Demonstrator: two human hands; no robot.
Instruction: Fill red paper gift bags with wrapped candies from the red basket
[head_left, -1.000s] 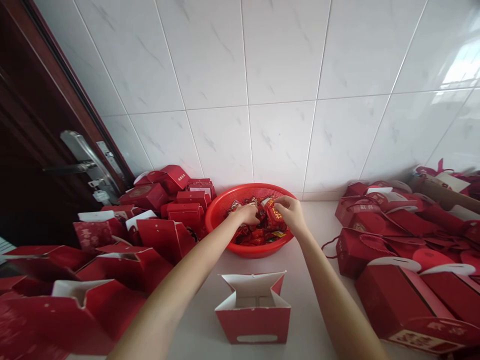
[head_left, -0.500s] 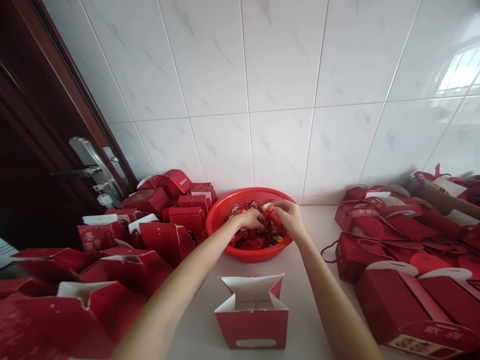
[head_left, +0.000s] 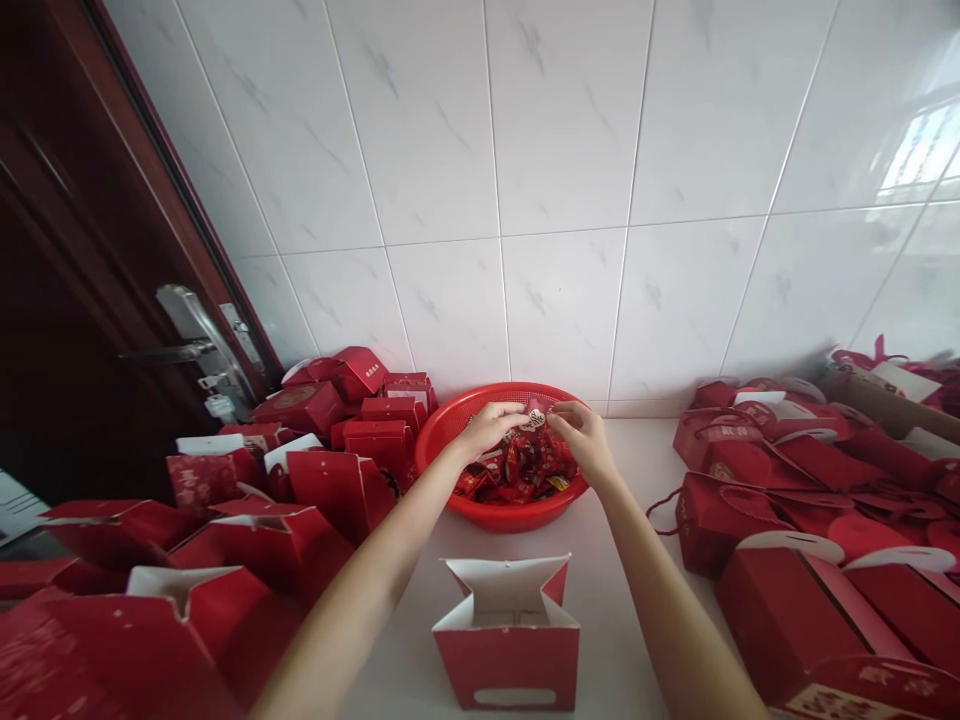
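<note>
Over a red plastic basket [head_left: 504, 516] filled with red-wrapped candies [head_left: 517, 468], both my hands are close together. My left hand [head_left: 491, 428] pinches one side of a dark red candy packet [head_left: 535, 420] with a pale printed label. My right hand [head_left: 581, 437] has its thumb and fingers closed on the packet's other side. Nearer to me, between my forearms, a red paper box [head_left: 508, 660] stands upright with its top open and its white inside showing. Its bottom is only partly visible.
Several red boxes [head_left: 345, 490], many with open tops, crowd the left side. Folded-shut red gift boxes [head_left: 795, 610] fill the right. Behind the white table [head_left: 630, 455] rises a tiled wall [head_left: 562, 300]. A dark door with a metal handle [head_left: 195, 345] is at the left.
My left hand has risen out of the candies toward my right hand. A dark red packet now shows between the two hands, above the pile. The view has shifted slightly.
</note>
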